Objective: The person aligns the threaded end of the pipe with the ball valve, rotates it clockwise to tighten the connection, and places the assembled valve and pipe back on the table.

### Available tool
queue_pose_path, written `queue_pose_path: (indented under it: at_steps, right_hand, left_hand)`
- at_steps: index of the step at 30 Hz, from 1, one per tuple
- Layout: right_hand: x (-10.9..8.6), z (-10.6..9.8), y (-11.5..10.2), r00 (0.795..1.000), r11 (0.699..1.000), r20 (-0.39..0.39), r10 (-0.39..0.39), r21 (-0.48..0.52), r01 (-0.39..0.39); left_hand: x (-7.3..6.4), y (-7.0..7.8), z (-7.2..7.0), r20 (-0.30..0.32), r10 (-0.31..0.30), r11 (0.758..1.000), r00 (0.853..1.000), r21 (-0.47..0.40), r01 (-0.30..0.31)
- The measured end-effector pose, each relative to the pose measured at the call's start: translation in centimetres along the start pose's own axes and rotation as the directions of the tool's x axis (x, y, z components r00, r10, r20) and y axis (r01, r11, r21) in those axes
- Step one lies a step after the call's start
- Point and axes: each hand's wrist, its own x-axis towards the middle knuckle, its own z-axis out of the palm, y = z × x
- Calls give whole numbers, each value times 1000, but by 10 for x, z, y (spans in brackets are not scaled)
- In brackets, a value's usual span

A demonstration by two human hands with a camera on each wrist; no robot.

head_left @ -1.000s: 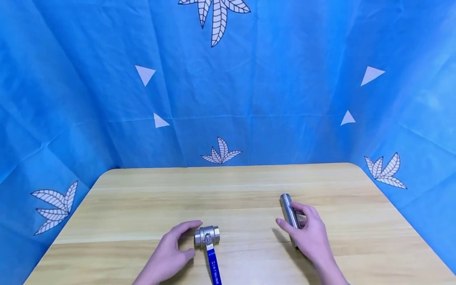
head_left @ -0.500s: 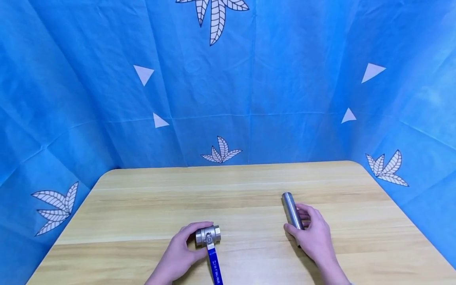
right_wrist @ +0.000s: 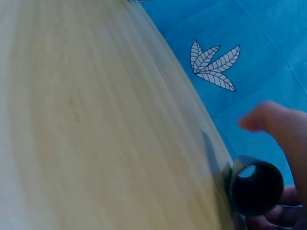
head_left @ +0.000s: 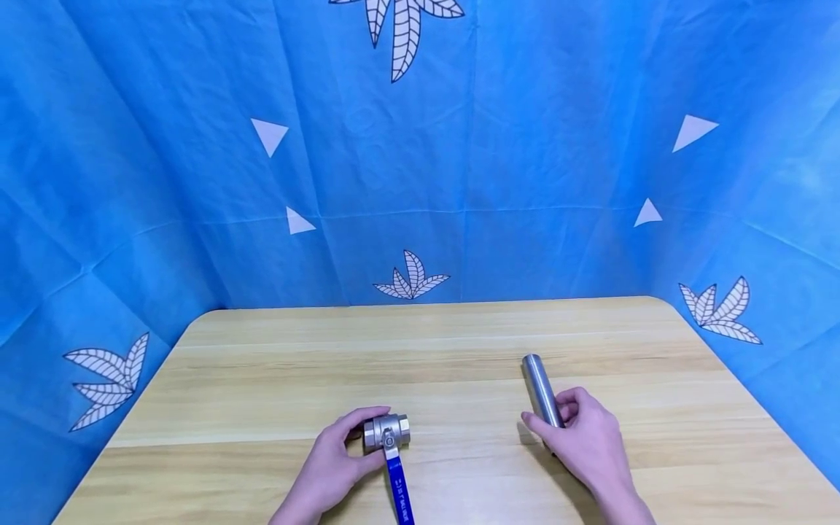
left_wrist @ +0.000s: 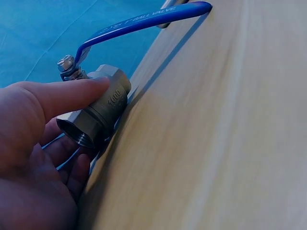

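Note:
A metal ball valve (head_left: 386,432) with a long blue lever handle (head_left: 399,490) lies on the near middle of the wooden table. My left hand (head_left: 335,465) grips its body from the left. The left wrist view shows the thumb pressed on the valve body (left_wrist: 112,98), the other fingers bent behind it, partly hidden. A smooth, hollow metal tube (head_left: 542,391) lies to the right, pointing away from me. My right hand (head_left: 587,437) is around its near end. In the right wrist view, the thumb stands off the tube's open end (right_wrist: 256,187) and the fingers lie behind it.
The light wooden table (head_left: 295,364) has rounded far corners. A blue curtain (head_left: 394,160) with white leaf and triangle prints surrounds its far edge and both sides.
My left hand has moved right and closed around the valve. The right hand has shifted slightly nearer and right, its fingers sliding toward the tube's near end. Valve and tube stay in place.

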Motion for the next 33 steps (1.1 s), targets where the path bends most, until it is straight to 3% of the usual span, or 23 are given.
queue_pose_path:
  at_steps: [5, 17, 26, 33]
  right_hand:
    - [-1, -3, -1, 998, 997, 52, -28, -69, 31]
    - [-4, -8, -5, 998, 980, 66, 6, -197, 8]
    - [-5, -10, -3, 997, 980, 75, 2, -200, 13]
    - [-7, -10, 0, 999, 984, 47, 0, -178, 8]
  left_hand:
    - [0, 0, -1, 11, 3, 1000, 1000, 5, -3]
    - [0, 0, -5, 3, -3, 1000, 1000, 21, 3]
    - [-2, 1, -1, 9, 17, 998, 1000, 56, -17]
    - [-1, 2, 6, -42, 48, 993, 998, 114, -43]
